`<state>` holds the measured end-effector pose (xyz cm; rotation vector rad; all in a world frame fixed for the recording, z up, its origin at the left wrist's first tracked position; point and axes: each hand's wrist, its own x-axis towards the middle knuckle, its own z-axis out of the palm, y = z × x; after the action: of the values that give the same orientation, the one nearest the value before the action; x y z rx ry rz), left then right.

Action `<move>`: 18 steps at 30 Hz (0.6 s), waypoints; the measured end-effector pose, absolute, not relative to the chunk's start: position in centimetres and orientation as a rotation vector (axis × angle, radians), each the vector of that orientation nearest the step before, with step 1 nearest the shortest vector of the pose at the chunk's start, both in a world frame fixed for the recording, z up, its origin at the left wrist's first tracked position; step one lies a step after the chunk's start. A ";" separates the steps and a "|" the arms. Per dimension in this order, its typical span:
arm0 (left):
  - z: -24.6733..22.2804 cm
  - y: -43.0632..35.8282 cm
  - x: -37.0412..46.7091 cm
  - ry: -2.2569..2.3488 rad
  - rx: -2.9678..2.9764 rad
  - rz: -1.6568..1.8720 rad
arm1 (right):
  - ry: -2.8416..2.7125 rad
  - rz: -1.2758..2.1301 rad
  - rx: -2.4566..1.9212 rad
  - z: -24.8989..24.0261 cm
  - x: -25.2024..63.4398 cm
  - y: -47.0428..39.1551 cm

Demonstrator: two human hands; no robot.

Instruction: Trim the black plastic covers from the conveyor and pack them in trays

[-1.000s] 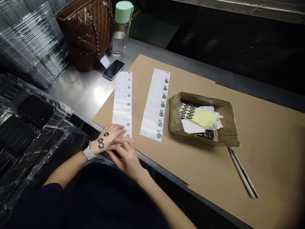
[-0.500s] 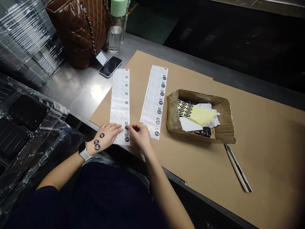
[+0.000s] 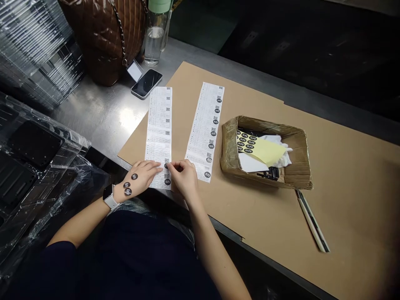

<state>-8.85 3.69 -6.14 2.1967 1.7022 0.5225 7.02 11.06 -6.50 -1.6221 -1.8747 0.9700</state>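
My left hand (image 3: 142, 179) lies flat on the lower part of a strip of printed labels (image 3: 159, 125), fingers stretched out. Several round black stickers (image 3: 134, 176) are stuck to the back of it. Beside it, my right hand (image 3: 185, 177) pinches a round black sticker (image 3: 166, 166) at the strip's right side, below a QR code. Lower down, another round sticker (image 3: 167, 182) sits on the same strip. To the right lies a second label strip (image 3: 204, 129), with a round black sticker beside most of its QR codes.
A cardboard box (image 3: 229, 146) holds a yellow sticker sheet (image 3: 265, 151), a white glove-like cloth and black items. A pale cutter-like tool (image 3: 312, 223) lies right of it. A phone (image 3: 146, 83), brown quilted bag (image 3: 103, 37) and water bottle (image 3: 154, 41) stand at the back left.
The view has shifted slightly, so the background items sit a little higher and further right or left. Both hands stay in nearly the same place on the strip.
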 end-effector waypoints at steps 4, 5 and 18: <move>-6.1 3.6 -8.8 1.704 2.199 0.516 | -1.889 0.936 -1.619 -6.5 6.9 11.0; -6.1 3.6 -8.8 1.705 2.201 0.515 | -1.893 0.929 -1.618 -6.6 6.9 11.0; -6.3 3.6 -8.8 1.717 2.207 0.522 | -1.923 0.850 -1.616 -7.3 6.9 11.4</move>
<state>-8.81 3.60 -6.25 2.2071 1.7167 0.5223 6.89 11.35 -7.26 -1.6163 -1.9230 0.8498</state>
